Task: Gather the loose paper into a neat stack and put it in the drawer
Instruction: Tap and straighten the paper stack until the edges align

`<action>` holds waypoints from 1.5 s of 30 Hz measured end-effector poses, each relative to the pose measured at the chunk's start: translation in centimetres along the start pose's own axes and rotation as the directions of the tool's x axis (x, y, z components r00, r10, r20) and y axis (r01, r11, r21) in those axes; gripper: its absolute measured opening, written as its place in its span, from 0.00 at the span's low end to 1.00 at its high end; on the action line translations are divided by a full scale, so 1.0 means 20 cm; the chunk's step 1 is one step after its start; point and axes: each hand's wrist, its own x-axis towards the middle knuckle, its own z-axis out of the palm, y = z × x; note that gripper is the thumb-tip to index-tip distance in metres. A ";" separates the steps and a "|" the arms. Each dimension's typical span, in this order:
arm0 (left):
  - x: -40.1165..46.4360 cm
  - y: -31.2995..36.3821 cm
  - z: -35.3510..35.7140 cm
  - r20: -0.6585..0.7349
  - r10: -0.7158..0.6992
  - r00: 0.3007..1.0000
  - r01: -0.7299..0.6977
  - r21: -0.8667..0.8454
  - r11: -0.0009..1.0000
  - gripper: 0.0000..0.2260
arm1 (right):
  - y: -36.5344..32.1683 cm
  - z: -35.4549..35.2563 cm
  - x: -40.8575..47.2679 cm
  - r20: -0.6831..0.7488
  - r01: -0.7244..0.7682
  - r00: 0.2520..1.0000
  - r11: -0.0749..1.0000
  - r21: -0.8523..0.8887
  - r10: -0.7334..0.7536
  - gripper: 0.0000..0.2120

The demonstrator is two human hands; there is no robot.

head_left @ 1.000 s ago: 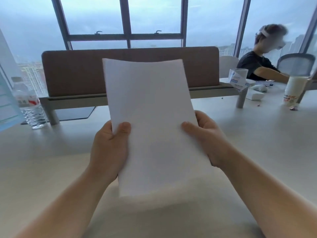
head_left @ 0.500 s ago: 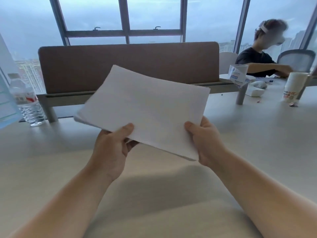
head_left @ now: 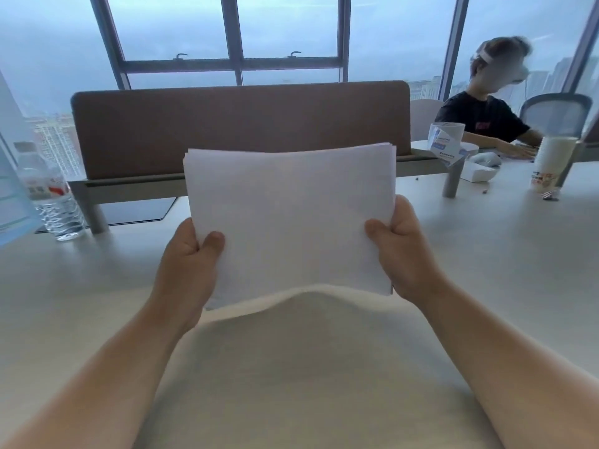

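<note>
Holding paper stack (head_left: 288, 218) w/ both grips | L hand (head_left: 189, 267), R hand (head_left: 403, 251) | stack now squared, upright vs tilted 0.5s ago

Paper (head_left: 291, 218): plain white. Counter (head_left: 324, 367): pale beige. Divider (head_left: 240, 124): brown. Bottle (head_left: 53, 196): clear, red-white label. Shirt (head_left: 479, 121): black.

paper stack (head_left: 288, 218) turned from tilted to landscape, squared upright

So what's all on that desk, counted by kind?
Paper stack, held by left hand and right hand: 1
Water bottle: 1
Paper cups: 1 stack
White boxes: 1
Printed cartons: 1
Total: 5
</note>
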 end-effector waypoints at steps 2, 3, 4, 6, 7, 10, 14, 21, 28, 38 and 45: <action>0.00 0.06 0.00 0.009 0.058 0.998 -0.056 -0.154 0.986 0.15 | -0.01 -0.02 0.01 -0.010 0.037 0.999 0.995 0.091 -0.036 0.15; 0.00 0.08 -0.01 0.012 0.068 0.998 -0.064 -0.215 0.975 0.14 | -0.01 -0.04 0.02 -0.012 0.041 0.999 0.988 0.147 -0.039 0.15; 0.00 0.09 -0.02 0.014 0.061 0.998 -0.055 -0.249 0.967 0.13 | -0.01 -0.05 0.03 -0.009 0.036 0.999 0.980 0.194 -0.035 0.14; 0.01 0.07 -0.03 0.011 0.015 1.000 -0.012 -0.245 0.970 0.12 | 0.00 -0.05 0.04 0.002 0.015 1.000 0.976 0.216 -0.016 0.14; 0.01 0.05 -0.03 0.009 -0.008 1.000 0.010 -0.213 0.977 0.10 | 0.01 -0.05 0.04 0.008 0.008 1.000 0.978 0.207 -0.010 0.14; 0.00 0.02 -0.03 -0.020 -0.005 1.000 0.005 -0.006 1.000 0.09 | 0.03 -0.03 0.01 0.000 0.020 1.000 0.986 0.166 -0.021 0.12; -0.02 0.05 -0.04 -0.077 0.125 0.989 -0.118 0.085 0.989 0.04 | 0.03 -0.03 0.01 -0.013 0.061 0.998 0.989 0.138 -0.060 0.11; -0.03 0.09 -0.02 -0.013 0.089 0.996 -0.089 -0.247 0.965 0.06 | 0.02 -0.05 0.04 -0.004 0.083 0.996 0.973 0.216 -0.084 0.12; -0.07 0.06 0.01 0.008 0.018 1.000 -0.017 -0.105 0.994 0.02 | 0.04 0.00 0.01 -0.028 0.074 0.997 0.990 0.117 -0.071 0.13; -0.08 0.17 0.00 -0.128 0.201 0.971 -0.221 -0.170 0.960 0.04 | 0.01 -0.05 0.04 -0.061 0.080 0.996 0.971 0.225 -0.068 0.10; -0.12 0.19 -0.01 -0.174 0.346 0.922 -0.329 0.120 0.937 0.07 | 0.01 -0.05 0.03 -0.069 0.107 0.993 0.962 0.252 -0.093 0.13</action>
